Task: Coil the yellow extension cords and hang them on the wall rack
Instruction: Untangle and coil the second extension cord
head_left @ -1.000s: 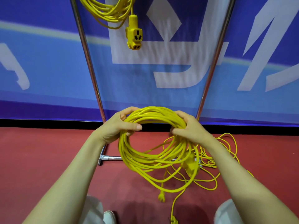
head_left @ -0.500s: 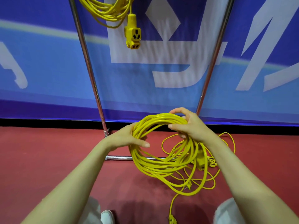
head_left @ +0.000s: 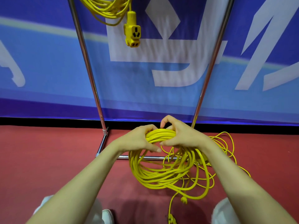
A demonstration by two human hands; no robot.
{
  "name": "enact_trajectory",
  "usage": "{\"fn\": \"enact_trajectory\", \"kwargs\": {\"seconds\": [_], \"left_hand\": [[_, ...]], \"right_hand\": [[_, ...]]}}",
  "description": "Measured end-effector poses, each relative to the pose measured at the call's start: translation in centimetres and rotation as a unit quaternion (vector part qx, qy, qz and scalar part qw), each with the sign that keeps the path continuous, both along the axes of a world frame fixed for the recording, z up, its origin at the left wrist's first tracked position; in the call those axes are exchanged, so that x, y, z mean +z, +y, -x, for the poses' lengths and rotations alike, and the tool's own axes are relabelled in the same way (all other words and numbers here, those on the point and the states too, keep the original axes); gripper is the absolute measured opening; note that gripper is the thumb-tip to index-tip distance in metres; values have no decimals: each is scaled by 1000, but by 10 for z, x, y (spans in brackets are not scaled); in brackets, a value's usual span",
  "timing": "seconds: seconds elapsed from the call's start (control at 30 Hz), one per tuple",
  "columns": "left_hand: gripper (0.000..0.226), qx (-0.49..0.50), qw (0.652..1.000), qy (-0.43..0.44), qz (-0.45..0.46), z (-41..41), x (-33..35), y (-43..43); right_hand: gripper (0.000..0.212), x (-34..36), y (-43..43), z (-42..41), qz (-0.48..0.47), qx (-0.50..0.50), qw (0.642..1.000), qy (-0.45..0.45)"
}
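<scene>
— Hanging in front of the person at about waist level, that thick coil of yellow extension cord (head_left: 163,172) droops from its top edge, loops dangling toward the red floor (head_left: 48,159). See where it's gripped?

— At the very top of the loop. The left hand (head_left: 137,141) is curled over the bundle from its own side, fingers wrapped down around the strands, and the right hand (head_left: 182,136) is closed over it just beside, thumbs nearly touching. Both are clamped on the same short stretch.

— So the coil hangs straight below the hands. And the loose thin yellow tail of cord (head_left: 224,147)?

— Spilled on the floor to the right, under the right forearm, with a small yellow plug (head_left: 183,199) lying near the feet. I'd say that slack is not gathered yet.

— Where does it have to go?

— Up. The chrome tube rack (head_left: 88,62) stands right behind the hands, and another yellow coil with a blocky yellow socket end (head_left: 132,32) already hangs high on it, up and left. Judging by that, the lift is nearly vertical, and the left hand sits closer to that side
</scene>
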State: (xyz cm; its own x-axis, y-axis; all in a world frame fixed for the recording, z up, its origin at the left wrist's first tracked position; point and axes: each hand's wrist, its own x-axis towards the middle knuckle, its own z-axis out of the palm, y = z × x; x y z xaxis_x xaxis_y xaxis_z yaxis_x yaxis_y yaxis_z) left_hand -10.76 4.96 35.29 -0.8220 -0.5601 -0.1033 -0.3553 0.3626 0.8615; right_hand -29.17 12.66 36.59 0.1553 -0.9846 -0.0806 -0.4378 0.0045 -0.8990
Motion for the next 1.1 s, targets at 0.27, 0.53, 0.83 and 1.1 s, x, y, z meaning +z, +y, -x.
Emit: {"fn": "enact_trajectory", "kwargs": {"seconds": [0.27,0.53,0.83,1.1], "left_hand": [[35,125,973,131,-145,1,-2,-6],[36,200,929,207,-234,-10,12,-15],[36,200,935,214,-199,-12,14,-14],[31,220,929,222,-198,-7,13,-12]], "right_hand": [[72,-7,-3,27,108,-51,984,135],[30,-20,-3,45,209,-161,945,195],[24,-23,-18,30,101,-172,980,4],[25,-22,-17,4,59,-183,970,-150]]}}
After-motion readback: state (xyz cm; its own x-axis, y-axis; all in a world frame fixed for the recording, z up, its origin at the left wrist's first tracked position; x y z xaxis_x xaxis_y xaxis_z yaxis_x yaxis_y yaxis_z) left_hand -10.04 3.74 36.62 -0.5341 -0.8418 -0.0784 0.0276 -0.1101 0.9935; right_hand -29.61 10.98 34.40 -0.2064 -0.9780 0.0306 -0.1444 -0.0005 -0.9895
